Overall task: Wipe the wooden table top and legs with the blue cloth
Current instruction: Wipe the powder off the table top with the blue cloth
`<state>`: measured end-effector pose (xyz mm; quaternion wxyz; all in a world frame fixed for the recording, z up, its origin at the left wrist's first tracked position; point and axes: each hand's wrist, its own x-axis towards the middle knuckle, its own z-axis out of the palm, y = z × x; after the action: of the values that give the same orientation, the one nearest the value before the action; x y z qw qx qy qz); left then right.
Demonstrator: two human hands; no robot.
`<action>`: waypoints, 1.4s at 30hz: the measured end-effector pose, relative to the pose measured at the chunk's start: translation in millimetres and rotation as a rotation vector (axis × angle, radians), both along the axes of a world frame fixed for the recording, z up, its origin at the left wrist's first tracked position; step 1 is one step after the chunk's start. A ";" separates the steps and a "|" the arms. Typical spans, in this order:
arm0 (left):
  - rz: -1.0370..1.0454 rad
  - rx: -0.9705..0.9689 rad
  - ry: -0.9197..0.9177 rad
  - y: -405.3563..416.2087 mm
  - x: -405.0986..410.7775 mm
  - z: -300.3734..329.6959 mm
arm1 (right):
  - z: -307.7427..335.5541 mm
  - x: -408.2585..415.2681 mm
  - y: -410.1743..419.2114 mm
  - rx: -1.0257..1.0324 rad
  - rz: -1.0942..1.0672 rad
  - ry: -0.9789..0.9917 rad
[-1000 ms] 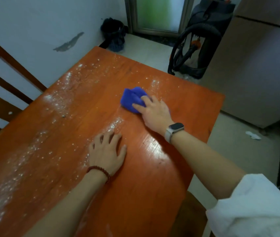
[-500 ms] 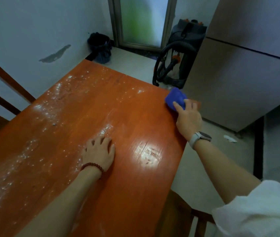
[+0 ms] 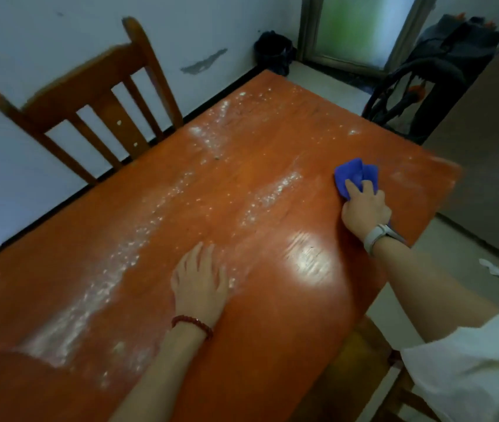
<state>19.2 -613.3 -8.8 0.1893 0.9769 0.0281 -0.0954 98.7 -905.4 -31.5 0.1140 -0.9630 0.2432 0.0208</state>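
Nearest, the left hand point(image 3: 201, 281) lies flat and released on the table point(image 3: 287, 345), fingers straight, seemingly to brace the body — it holds nothing. Farther out at about two o'clock, the right hand point(image 3: 364, 208) grips the bunched blue cloth point(image 3: 354, 173) against the wood near the right edge, probably sweeping powder point(image 3: 272, 194) off. Beyond, at ten o'clock, stands a chair point(image 3: 96, 95) — legs apparently not yet wiped.

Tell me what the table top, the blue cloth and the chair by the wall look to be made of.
Table top: wood, glossy orange-brown varnish; grain lines and a bright glare patch show. Blue cloth: soft fabric, possibly microfibre; it bunches into folds under the right hand. Chair: darker brown wood, slatted back, finish blurred.
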 end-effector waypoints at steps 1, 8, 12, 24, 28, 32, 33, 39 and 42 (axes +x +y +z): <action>0.043 0.004 0.007 20.9 -13.6 -1.3 | -0.6 2.5 22.8 0.010 0.075 0.012; 0.407 0.062 0.050 160.7 -106.9 -11.8 | -5.2 -30.5 184.4 0.011 0.490 0.011; 0.565 0.084 0.094 212.7 -150.3 -26.5 | -12.3 -99.2 257.0 0.111 0.851 -0.014; 0.601 0.204 0.132 233.2 -177.1 -56.5 | 11.9 -43.2 210.5 0.098 0.463 -0.150; 0.603 0.224 0.110 234.9 -177.6 -62.2 | -5.4 -23.7 230.4 0.012 0.427 0.050; 0.599 0.255 0.113 236.4 -178.1 -66.4 | -12.8 -19.4 285.2 0.027 0.728 0.005; 0.601 0.255 0.108 236.1 -178.3 -66.8 | -13.1 -23.3 299.9 0.031 0.816 -0.010; 0.589 0.186 0.155 238.1 -177.9 -59.1 | -10.6 -121.8 330.0 0.074 1.432 0.011; 0.554 0.154 0.199 242.9 -179.9 -54.4 | -4.3 -165.9 315.9 0.279 1.587 0.183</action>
<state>-160.7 -370.3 -63.2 0.1296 0.9294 0.3191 -0.1328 -67.2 -589.5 -35.8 0.1641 -0.8200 -0.5089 0.2041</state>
